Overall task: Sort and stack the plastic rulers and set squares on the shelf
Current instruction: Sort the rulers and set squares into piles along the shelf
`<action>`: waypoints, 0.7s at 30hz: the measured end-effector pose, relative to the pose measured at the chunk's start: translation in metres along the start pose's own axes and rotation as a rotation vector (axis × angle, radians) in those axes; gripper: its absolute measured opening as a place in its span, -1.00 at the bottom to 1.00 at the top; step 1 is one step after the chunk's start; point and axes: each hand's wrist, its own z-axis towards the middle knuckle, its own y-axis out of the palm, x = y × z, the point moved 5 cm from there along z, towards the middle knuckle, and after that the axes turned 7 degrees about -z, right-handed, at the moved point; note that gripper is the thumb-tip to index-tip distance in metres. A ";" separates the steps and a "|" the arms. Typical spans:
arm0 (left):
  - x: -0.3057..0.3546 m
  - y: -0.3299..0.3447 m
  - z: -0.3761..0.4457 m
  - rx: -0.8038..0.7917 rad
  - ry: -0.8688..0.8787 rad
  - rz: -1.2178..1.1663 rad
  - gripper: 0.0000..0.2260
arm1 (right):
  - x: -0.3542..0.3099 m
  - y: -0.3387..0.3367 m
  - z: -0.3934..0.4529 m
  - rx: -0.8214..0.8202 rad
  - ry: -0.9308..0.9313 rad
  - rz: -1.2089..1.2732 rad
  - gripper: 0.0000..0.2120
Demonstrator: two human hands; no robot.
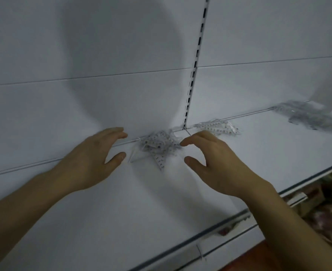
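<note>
A small jumble of clear plastic set squares and rulers (158, 146) lies on the white shelf (122, 202), against the back panel. My left hand (94, 159) hovers just left of the pile, fingers spread and holding nothing. My right hand (214, 163) hovers just right of it, fingers loosely bent, fingertips close to the pile's edge and also holding nothing. A second flat bunch of clear rulers (217, 128) lies behind my right hand. A larger, blurred heap of clear rulers (310, 116) sits far right on the shelf.
A slotted upright (195, 63) runs down the back panel to the shelf joint between the piles. The shelf's front edge (210, 231) slants from lower middle to the right. Below it at the right, packaged goods (329, 214) show on a lower level.
</note>
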 end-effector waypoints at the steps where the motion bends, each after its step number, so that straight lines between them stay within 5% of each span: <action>1: -0.002 -0.002 -0.011 -0.009 -0.017 0.037 -0.44 | -0.005 0.001 -0.008 -0.002 -0.001 -0.021 -0.64; 10: -0.029 -0.046 -0.168 -0.015 -0.239 0.296 -0.17 | -0.097 0.036 -0.078 -0.008 -0.026 0.016 -0.43; 21: -0.086 -0.127 -0.357 0.128 -0.570 0.250 -0.24 | -0.275 0.073 -0.085 -0.146 -0.251 0.130 -0.44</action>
